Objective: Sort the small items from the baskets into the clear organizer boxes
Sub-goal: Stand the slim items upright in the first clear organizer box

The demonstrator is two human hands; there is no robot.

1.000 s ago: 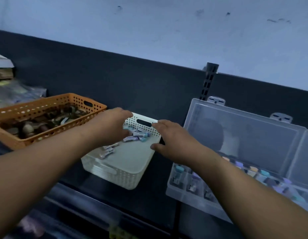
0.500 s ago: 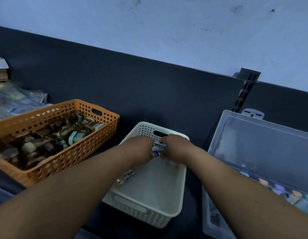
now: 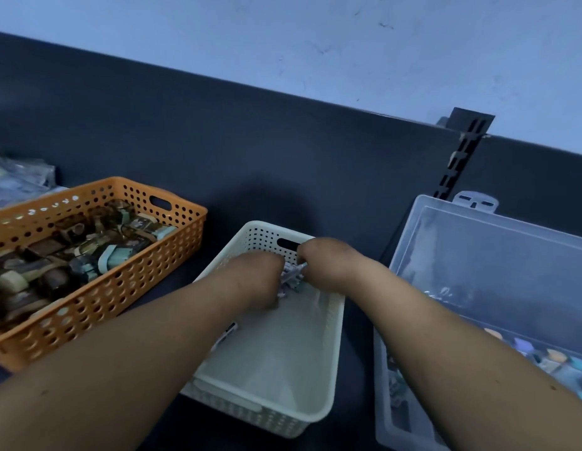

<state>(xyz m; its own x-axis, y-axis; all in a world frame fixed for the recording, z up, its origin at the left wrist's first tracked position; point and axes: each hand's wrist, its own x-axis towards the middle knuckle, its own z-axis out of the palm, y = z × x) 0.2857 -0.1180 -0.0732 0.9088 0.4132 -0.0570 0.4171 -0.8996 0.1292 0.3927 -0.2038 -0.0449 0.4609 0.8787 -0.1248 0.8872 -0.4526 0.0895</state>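
A white perforated basket (image 3: pixel 328 369) stands in the middle of the dark shelf. Both my hands are down inside its far end. My left hand (image 3: pixel 253 281) and my right hand (image 3: pixel 328 265) are closed from either side on a small bunch of pale grey-lilac items (image 3: pixel 291 278). One more small item (image 3: pixel 227 332) lies by my left forearm at the basket's left wall. The clear organizer box (image 3: pixel 478 255) stands open on the right, its lid leaning back, with several coloured small items (image 3: pixel 556 356) in its compartments.
An orange perforated basket (image 3: pixel 126 281) full of brown and mint-coloured pieces stands on the left. Plastic-wrapped packs (image 3: pixel 16 180) lie behind it. A dark back panel and a slotted black upright (image 3: pixel 462 154) rise behind the shelf.
The hands came together over the loose items in the white basket and gathered them into one bunch. The view has swung left and moved closer.
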